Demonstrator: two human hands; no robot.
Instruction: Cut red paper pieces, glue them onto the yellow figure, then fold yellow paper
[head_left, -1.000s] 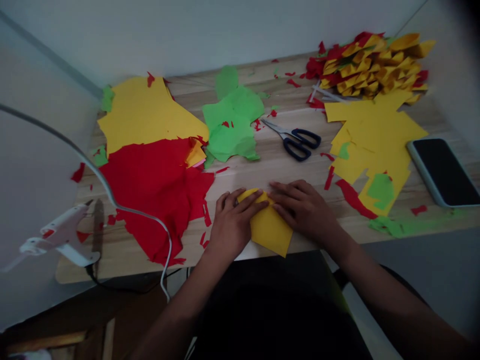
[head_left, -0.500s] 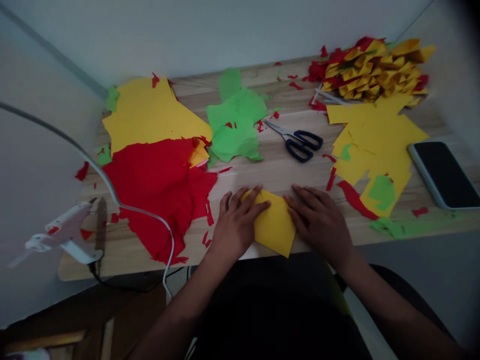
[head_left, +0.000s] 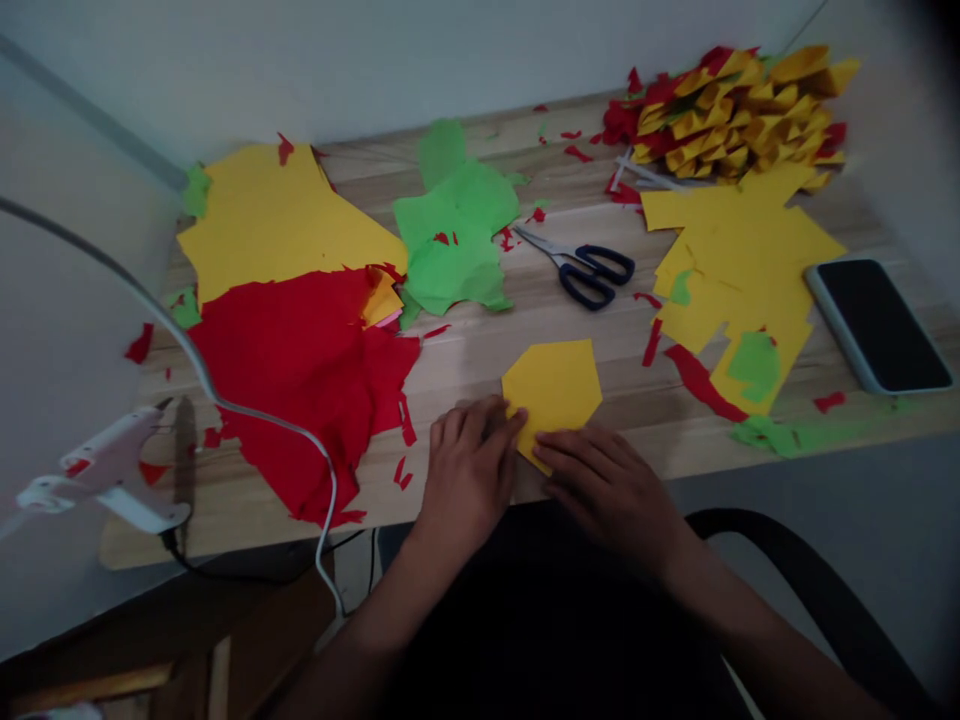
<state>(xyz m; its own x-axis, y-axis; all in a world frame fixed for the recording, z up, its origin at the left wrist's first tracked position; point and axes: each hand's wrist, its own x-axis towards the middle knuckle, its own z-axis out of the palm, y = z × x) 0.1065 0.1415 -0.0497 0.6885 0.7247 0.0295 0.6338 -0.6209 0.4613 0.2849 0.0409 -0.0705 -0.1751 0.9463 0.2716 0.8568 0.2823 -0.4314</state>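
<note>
A folded piece of yellow paper [head_left: 559, 385] lies near the table's front edge, its angular far end uncovered. My left hand [head_left: 469, 465] holds its near left side, with thumb and fingertips drawn together on the paper. From the right, my right hand [head_left: 611, 485] presses its fingers, held close together, on the near edge of the same piece. The fingers hide the paper's near corner in part. Beyond the piece, apart from both hands, lie scissors [head_left: 581, 270] with dark blue handles, their blades partly spread.
Left are red paper [head_left: 292, 360], a yellow sheet [head_left: 277, 220] and a white glue gun [head_left: 105, 470] with its cord. Green paper [head_left: 457, 235] lies mid-table. Right are cut yellow paper [head_left: 735, 260], a phone [head_left: 877, 325] and a pile of folded yellow paper [head_left: 750, 120].
Both hands have moved from the far sides of the yellow paper to its near end and closer together. The paper has turned, and its far end is now uncovered. The view has shifted slightly.
</note>
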